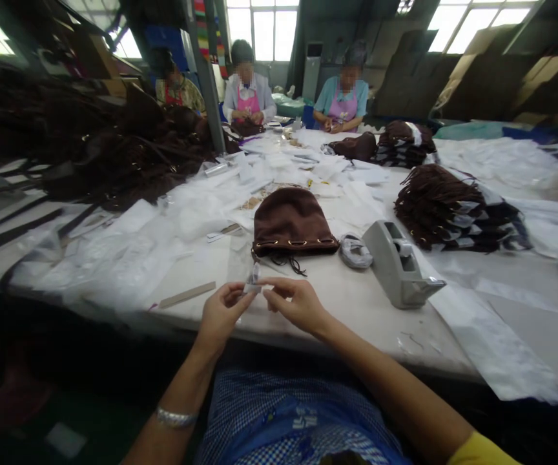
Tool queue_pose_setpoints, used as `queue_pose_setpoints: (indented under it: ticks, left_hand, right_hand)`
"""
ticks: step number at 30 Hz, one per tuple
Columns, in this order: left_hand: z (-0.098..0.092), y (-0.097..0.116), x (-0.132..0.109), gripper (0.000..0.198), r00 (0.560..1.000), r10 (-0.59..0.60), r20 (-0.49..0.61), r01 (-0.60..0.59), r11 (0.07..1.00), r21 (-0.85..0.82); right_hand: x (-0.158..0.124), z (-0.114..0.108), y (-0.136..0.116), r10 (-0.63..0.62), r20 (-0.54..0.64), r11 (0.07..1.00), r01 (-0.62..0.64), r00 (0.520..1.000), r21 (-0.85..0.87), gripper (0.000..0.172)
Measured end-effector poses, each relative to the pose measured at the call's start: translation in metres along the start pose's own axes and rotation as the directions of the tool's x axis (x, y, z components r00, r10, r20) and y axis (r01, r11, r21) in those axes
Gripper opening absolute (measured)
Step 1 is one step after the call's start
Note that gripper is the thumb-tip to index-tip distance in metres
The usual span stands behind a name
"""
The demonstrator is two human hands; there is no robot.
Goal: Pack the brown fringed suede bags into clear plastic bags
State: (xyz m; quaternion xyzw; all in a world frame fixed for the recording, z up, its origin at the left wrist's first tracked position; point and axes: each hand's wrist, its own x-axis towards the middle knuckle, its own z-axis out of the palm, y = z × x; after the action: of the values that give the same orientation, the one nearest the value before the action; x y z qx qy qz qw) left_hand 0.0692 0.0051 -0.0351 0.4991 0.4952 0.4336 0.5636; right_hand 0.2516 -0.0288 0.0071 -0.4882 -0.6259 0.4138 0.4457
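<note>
Bag [293, 219], brown and soft, is laid flat at the centre of the frame on a pale table [337, 316]. Its eyeleted mouth is turned toward the bottom of the frame, apparently so that its dark cords [294, 265] are kept within easy reach. Just below its left corner, a small clear-and-white piece [252, 287] is pinched between thumb and fingers of the left hand [225, 307]. The thumb and forefinger of the right hand [298, 303] are brought to the piece's right edge; whether it is gripped there too cannot be told. The piece is held low and close, seemingly for fine fingerwork. Whether it is joined to the bag cannot be made out.

Right of centre, a grey tape dispenser [395, 265] is stood near the hands, probably for quick use, with a tape roll [355, 250] laid beside it. Whether tape is loaded inside is unclear. The bag's inside is hidden from view. At right, brown fringed goods [446, 206] are stacked with white and clear wrapping among them. Plastic sheets [128, 252] are heaped at left, beside a flat strip [188, 294]. Three people [247, 97] are seen along the top.
</note>
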Motion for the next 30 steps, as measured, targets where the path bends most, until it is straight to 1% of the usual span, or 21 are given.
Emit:
queue_pose_setpoints:
  ticks: [3,4,7,9,11,13,15,17,19,21,23,25,28,30]
  left_hand:
    - [-0.001,-0.001,0.001,0.046,1.0,0.004,-0.01,-0.004,1.0,0.001]
    - [-0.002,-0.002,0.002,0.046,1.0,0.007,-0.017,-0.007,1.0,0.007]
    - [-0.004,-0.004,0.003,0.044,1.0,-0.003,-0.005,0.003,1.0,0.012]
    - [-0.006,-0.003,0.003,0.042,1.0,-0.024,0.012,0.024,1.0,-0.007]
    - [-0.008,0.0,0.002,0.041,0.998,-0.051,0.032,0.053,0.998,-0.038]
    - [-0.009,0.003,0.001,0.04,0.995,-0.076,0.06,0.081,0.994,-0.078]
    - [-0.011,0.007,0.001,0.039,0.992,-0.089,0.088,0.1,0.988,-0.12]
    - [-0.012,0.009,0.002,0.039,0.989,-0.089,0.117,0.106,0.983,-0.15]
    - [-0.014,0.009,0.003,0.039,0.987,-0.092,0.132,0.112,0.982,-0.155]
    - [-0.016,0.009,0.004,0.039,0.986,-0.103,0.133,0.122,0.982,-0.145]
    - [-0.017,0.008,0.005,0.04,0.986,-0.12,0.119,0.136,0.981,-0.137]
    - [-0.017,0.007,0.004,0.04,0.985,-0.136,0.104,0.149,0.98,-0.134]
    - [-0.015,0.007,0.003,0.041,0.985,-0.141,0.101,0.153,0.981,-0.117]
    - [-0.014,0.006,0.003,0.042,0.986,-0.138,0.095,0.149,0.982,-0.117]
  right_hand:
    - [0.009,0.006,0.005,-0.045,0.061,0.998,0.048,0.997,-0.044,0.063]
    - [0.011,0.007,0.007,-0.047,0.072,0.997,0.052,0.996,-0.06,0.067]
    - [0.017,0.006,0.014,-0.037,0.072,0.992,0.045,0.997,-0.115,0.068]
    - [0.021,0.005,0.021,0.009,0.077,0.994,0.0,0.997,-0.107,0.067]
    - [0.025,0.004,0.028,0.078,0.111,0.997,-0.076,0.991,-0.024,0.069]
    - [0.028,0.003,0.033,0.123,0.173,0.985,-0.141,0.977,0.1,0.071]
    - [0.03,0.004,0.035,0.114,0.225,0.968,-0.159,0.968,0.194,0.072]
    - [0.03,0.006,0.034,0.07,0.232,0.973,-0.118,0.97,0.2,0.07]
    - [0.03,0.01,0.032,0.01,0.199,0.994,-0.032,0.98,0.105,0.065]
    - [0.029,0.015,0.031,-0.045,0.148,0.998,0.052,0.988,-0.044,0.061]
    - [0.028,0.021,0.03,-0.072,0.095,0.979,0.089,0.993,-0.185,0.062]
    - [0.028,0.026,0.03,-0.056,0.057,0.944,0.071,0.997,-0.322,0.066]
    - [0.029,0.031,0.029,0.008,0.013,0.853,0.0,1.0,-0.521,0.078]
    - [0.03,0.032,0.028,0.048,-0.014,0.81,-0.047,0.999,-0.585,0.081]
